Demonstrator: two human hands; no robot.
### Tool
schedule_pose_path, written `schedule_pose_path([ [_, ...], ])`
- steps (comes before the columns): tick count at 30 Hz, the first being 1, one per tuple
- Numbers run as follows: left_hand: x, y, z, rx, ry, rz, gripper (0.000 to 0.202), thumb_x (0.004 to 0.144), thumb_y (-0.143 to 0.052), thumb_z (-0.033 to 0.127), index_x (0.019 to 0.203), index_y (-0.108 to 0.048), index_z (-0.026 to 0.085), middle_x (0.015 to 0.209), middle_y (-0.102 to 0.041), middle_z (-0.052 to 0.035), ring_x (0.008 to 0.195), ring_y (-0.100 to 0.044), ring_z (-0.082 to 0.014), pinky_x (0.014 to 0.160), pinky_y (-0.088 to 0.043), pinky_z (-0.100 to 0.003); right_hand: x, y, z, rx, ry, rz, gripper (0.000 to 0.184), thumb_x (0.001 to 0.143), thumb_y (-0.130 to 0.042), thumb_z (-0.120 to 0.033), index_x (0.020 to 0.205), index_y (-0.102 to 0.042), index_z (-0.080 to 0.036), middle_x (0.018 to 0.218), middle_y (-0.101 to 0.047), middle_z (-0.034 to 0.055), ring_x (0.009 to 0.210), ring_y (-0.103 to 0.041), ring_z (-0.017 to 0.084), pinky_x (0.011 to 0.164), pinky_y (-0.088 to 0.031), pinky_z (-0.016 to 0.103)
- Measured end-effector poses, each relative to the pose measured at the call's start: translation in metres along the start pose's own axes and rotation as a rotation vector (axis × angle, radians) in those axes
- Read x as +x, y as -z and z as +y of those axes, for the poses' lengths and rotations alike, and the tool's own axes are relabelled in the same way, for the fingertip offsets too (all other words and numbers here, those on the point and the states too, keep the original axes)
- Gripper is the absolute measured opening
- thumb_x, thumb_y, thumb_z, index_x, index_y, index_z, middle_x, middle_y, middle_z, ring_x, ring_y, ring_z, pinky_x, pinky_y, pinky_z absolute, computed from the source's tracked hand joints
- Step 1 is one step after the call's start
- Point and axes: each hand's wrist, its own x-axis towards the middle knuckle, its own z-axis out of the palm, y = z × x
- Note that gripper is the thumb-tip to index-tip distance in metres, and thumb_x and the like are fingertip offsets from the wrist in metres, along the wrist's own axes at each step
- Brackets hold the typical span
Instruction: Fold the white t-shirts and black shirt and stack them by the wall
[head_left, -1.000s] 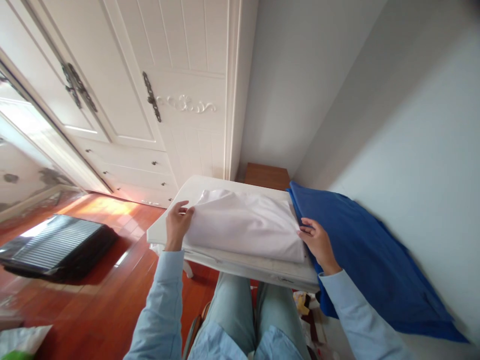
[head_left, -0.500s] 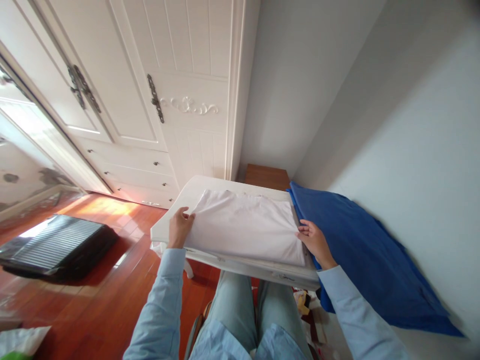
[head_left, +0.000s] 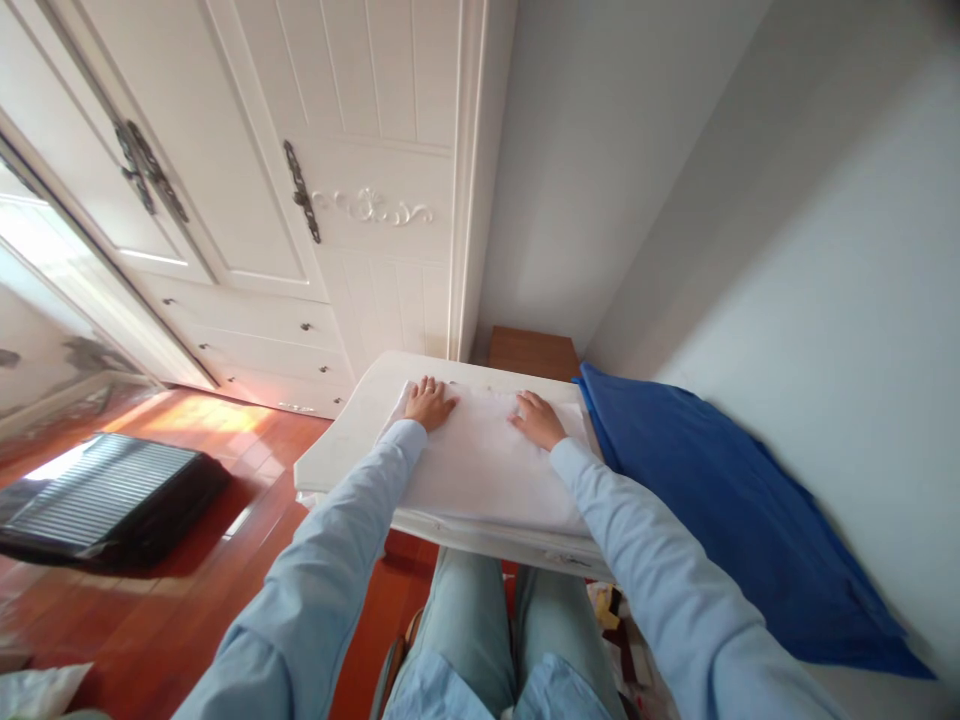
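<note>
A folded white cloth (head_left: 487, 465) lies spread on a small white table (head_left: 352, 425) in front of me. My left hand (head_left: 430, 402) rests flat on the cloth near its far left corner, fingers spread. Toward the far right part of the cloth, my right hand (head_left: 538, 420) lies palm down with its fingers apart. Neither hand grips anything. My forearms cover the near left and near right parts of the cloth.
Blue fabric (head_left: 720, 510) lies right of the table against the wall. A white wardrobe (head_left: 375, 120) stands behind, beside a brown wooden box-like piece (head_left: 532, 352). A dark ribbed suitcase (head_left: 112, 495) lies on the red wooden floor (head_left: 285, 440) at left.
Both hands have let go of the cloth's left and right edges and moved inward and away from me onto its far part. The cloth looks smoother.
</note>
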Motion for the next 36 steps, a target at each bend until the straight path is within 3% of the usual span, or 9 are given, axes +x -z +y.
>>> schedule_pose_path([
  [5,0.002,-0.022,-0.022,0.010,0.004,-0.013,0.069,0.102,-0.034,0.055,0.154,-0.041,0.009,0.162,-0.033,-0.0225,0.154,-0.024,-0.0340,0.124,-0.017,-0.049,-0.004,-0.026,0.046,-0.067,0.023,0.013,0.059,0.105,-0.039,-0.043,0.153,-0.044,-0.009,0.160,-0.040,0.0197,0.150,-0.034,0.031,0.124,-0.025,0.047],
  [8,0.005,-0.025,-0.027,0.020,-0.020,-0.015,0.074,0.101,-0.033,0.059,0.155,-0.039,0.008,0.162,-0.033,-0.0231,0.154,-0.024,-0.0345,0.125,-0.015,-0.048,-0.005,-0.031,0.058,-0.051,0.056,0.031,0.061,0.105,-0.037,-0.045,0.153,-0.045,-0.009,0.160,-0.040,0.0204,0.150,-0.035,0.033,0.123,-0.026,0.050],
  [14,0.007,-0.026,-0.031,0.047,-0.037,-0.006,0.073,0.101,-0.030,0.060,0.156,-0.040,0.012,0.162,-0.036,-0.0194,0.154,-0.026,-0.0325,0.125,-0.016,-0.047,-0.003,-0.030,0.061,-0.070,0.063,0.032,0.061,0.104,-0.035,-0.046,0.154,-0.044,-0.011,0.161,-0.039,0.0182,0.149,-0.036,0.033,0.122,-0.027,0.052],
  [21,0.008,-0.025,-0.037,0.023,-0.060,-0.026,0.072,0.103,-0.030,0.057,0.156,-0.039,0.010,0.164,-0.030,-0.0208,0.155,-0.022,-0.0325,0.125,-0.014,-0.047,-0.006,-0.027,0.060,-0.090,0.042,0.005,0.061,0.105,-0.034,-0.044,0.155,-0.043,-0.011,0.162,-0.037,0.0178,0.150,-0.034,0.033,0.123,-0.026,0.052],
  [26,0.013,-0.011,-0.037,-0.033,-0.092,-0.039,0.059,0.104,-0.033,0.048,0.151,-0.046,0.014,0.162,-0.037,-0.0162,0.153,-0.028,-0.0269,0.124,-0.022,-0.045,-0.007,-0.018,0.056,-0.073,0.031,-0.004,0.058,0.105,-0.037,-0.041,0.153,-0.045,-0.009,0.160,-0.040,0.0181,0.150,-0.036,0.033,0.123,-0.026,0.050],
  [29,0.008,0.005,-0.016,-0.053,-0.115,0.011,0.055,0.104,-0.035,0.045,0.149,-0.048,0.015,0.164,-0.032,-0.0160,0.155,-0.023,-0.0262,0.124,-0.024,-0.046,-0.010,-0.009,0.041,0.013,0.028,0.093,0.050,0.106,-0.033,-0.034,0.144,-0.056,-0.011,0.154,-0.050,0.0172,0.147,-0.041,0.030,0.123,-0.027,0.051],
  [32,-0.013,0.012,0.031,-0.110,-0.128,0.105,0.053,0.105,-0.034,0.043,0.145,-0.053,0.013,0.164,-0.033,-0.0177,0.155,-0.023,-0.0292,0.124,-0.024,-0.049,-0.020,-0.004,0.007,0.101,0.165,0.200,0.049,0.106,-0.031,-0.033,0.141,-0.058,-0.011,0.150,-0.054,0.0170,0.145,-0.043,0.027,0.124,-0.027,0.050],
  [36,-0.060,-0.007,0.091,-0.187,-0.243,0.116,0.061,0.105,-0.032,0.048,0.153,-0.044,0.012,0.163,-0.034,-0.0182,0.155,-0.023,-0.0296,0.124,-0.025,-0.048,-0.051,-0.008,-0.039,0.113,0.463,0.080,0.053,0.103,-0.044,-0.033,0.151,-0.049,-0.013,0.153,-0.050,0.0166,0.147,-0.040,0.028,0.124,-0.030,0.048],
])
